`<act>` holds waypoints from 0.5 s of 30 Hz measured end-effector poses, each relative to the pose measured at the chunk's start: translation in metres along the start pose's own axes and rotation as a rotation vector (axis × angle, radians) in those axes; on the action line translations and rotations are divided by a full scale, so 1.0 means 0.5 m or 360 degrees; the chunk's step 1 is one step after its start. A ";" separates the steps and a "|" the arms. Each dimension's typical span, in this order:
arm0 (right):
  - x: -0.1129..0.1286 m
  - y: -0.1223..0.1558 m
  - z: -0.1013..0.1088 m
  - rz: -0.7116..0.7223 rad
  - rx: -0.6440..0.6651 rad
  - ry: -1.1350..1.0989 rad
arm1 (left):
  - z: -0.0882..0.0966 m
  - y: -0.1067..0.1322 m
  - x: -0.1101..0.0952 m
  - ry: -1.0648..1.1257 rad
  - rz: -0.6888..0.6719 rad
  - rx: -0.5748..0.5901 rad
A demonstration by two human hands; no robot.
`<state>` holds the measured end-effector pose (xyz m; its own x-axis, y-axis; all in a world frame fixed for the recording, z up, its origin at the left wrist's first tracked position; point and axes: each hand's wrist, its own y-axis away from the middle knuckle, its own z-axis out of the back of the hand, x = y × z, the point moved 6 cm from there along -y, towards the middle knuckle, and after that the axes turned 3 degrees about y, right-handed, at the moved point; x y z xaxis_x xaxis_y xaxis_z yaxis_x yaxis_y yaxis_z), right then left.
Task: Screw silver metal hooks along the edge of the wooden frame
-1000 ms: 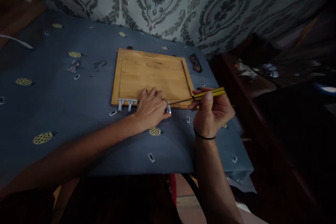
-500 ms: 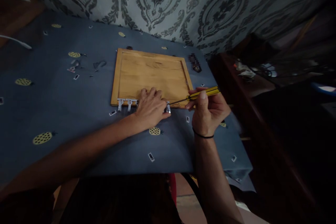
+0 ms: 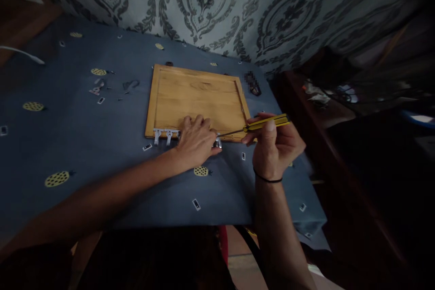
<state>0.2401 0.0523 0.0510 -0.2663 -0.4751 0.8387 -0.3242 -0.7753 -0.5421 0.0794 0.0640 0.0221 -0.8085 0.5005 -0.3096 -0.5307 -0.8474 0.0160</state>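
The wooden framed panel [image 3: 200, 95] lay toward the table's [image 3: 102, 136] back right corner, two metal brackets [image 3: 169, 137] at the left of its near edge. The left hand [image 3: 197, 142], fingers bent, rested over that edge; I could not tell whether it gripped anything. The right hand [image 3: 280, 149] was closed around a yellow-handled screwdriver [image 3: 280, 120], its tip at another bracket [image 3: 218, 143], partly hidden by the left hand.

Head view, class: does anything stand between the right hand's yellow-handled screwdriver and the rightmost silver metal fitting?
Nothing visible does: the yellow-handled screwdriver runs right up to the silver metal fitting. The left hand lies beside that path, not across it.
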 end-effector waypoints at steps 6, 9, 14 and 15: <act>-0.017 -0.001 0.008 -0.0027 0.0004 0.0048 | -0.005 -0.001 0.001 -0.0022 -0.0016 -0.0036; -0.023 0.001 0.008 -0.0035 0.0007 0.0036 | -0.005 -0.001 0.002 -0.0033 -0.0033 -0.0074; -0.025 0.000 0.005 -0.0033 0.0016 0.0062 | -0.005 -0.001 0.002 -0.0048 -0.0050 -0.0079; -0.025 0.000 0.005 -0.0030 0.0021 0.0067 | -0.005 -0.001 0.002 -0.0050 -0.0048 -0.0078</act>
<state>0.2456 0.0572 0.0408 -0.2983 -0.4425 0.8457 -0.3179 -0.7894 -0.5252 0.0794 0.0644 0.0196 -0.8001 0.5308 -0.2793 -0.5427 -0.8390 -0.0398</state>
